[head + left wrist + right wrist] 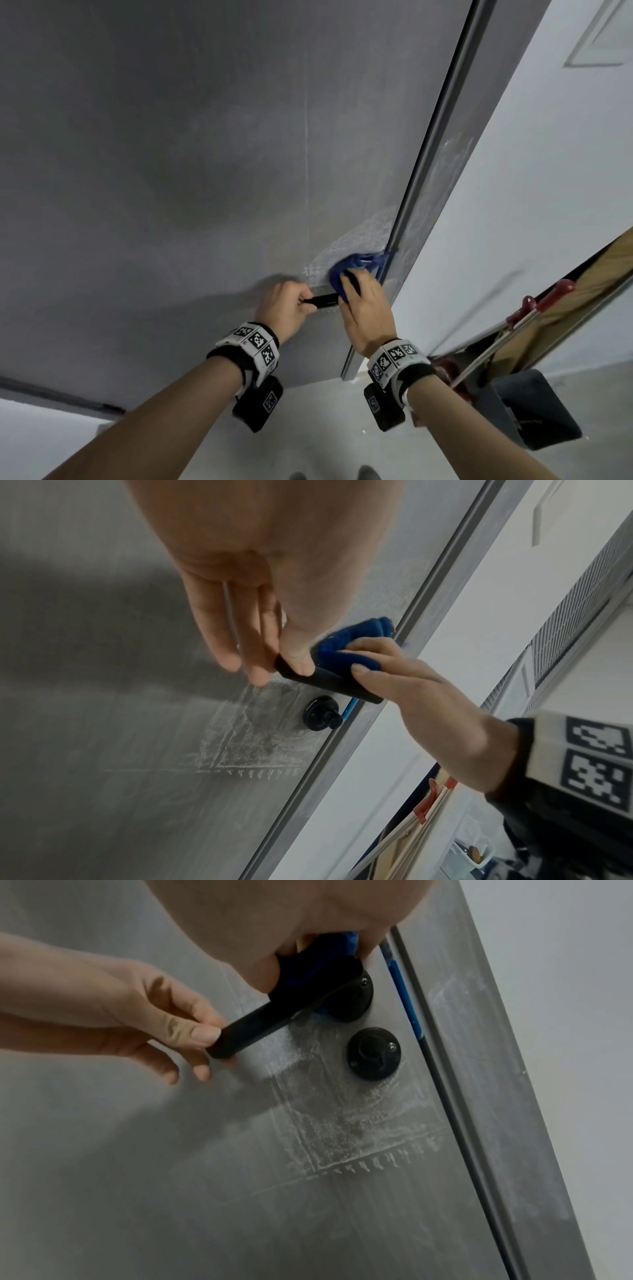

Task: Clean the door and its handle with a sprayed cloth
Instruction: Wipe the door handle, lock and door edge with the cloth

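Observation:
A grey door fills the head view, with a black lever handle near its right edge. My left hand pinches the free end of the handle between thumb and fingers. My right hand grips a bunched blue cloth and presses it onto the handle's base by the door edge. In the left wrist view the cloth sits on top of the handle under my right hand's fingers. The handle's round base is mostly hidden by the cloth.
A black round lock knob sits just below the handle, with whitish smears on the door under it. A blue strip runs along the door edge. At the right are a white wall, red-handled poles and a dark bin.

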Action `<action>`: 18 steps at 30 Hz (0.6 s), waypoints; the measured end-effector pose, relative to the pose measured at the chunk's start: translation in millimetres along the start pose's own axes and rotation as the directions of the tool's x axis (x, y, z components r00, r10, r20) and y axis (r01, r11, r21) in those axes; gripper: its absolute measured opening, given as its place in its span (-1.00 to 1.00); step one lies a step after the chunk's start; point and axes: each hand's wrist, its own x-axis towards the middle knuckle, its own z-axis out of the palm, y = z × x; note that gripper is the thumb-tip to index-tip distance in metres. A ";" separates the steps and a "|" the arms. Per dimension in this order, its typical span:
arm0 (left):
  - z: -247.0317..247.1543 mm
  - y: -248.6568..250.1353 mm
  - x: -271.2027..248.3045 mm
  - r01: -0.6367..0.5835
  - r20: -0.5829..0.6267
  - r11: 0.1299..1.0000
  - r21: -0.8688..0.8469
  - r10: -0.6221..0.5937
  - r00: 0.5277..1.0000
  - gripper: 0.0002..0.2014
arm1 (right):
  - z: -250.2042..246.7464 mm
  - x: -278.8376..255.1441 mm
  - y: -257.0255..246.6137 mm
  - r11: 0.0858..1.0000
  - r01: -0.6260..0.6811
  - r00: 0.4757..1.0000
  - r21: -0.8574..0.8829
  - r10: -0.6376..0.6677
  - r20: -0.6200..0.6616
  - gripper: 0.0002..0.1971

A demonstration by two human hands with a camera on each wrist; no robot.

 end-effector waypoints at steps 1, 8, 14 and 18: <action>0.0 -0.7 0.1 -0.004 0.005 1.000 0.001 0.004 1.000 -0.92 | -0.5 0.7 -2.5 1.000 0.006 1.000 -0.010 -0.006 0.005 -0.52; -3.7 -4.9 7.4 -0.072 0.056 0.995 0.073 0.068 0.996 -0.92 | -4.6 2.6 -1.5 0.948 -0.275 0.949 0.158 0.294 -0.111 -0.41; -18.8 -6.5 6.7 -0.256 0.054 0.947 0.192 0.250 0.967 -0.86 | 1.3 6.5 -3.0 0.951 -0.248 0.937 0.182 0.284 -0.204 -0.35; -47.7 -3.0 -0.1 -0.506 -0.172 0.805 0.310 0.571 0.803 -0.77 | 4.0 9.2 -5.2 0.927 -0.240 0.929 0.288 0.306 -0.207 -0.33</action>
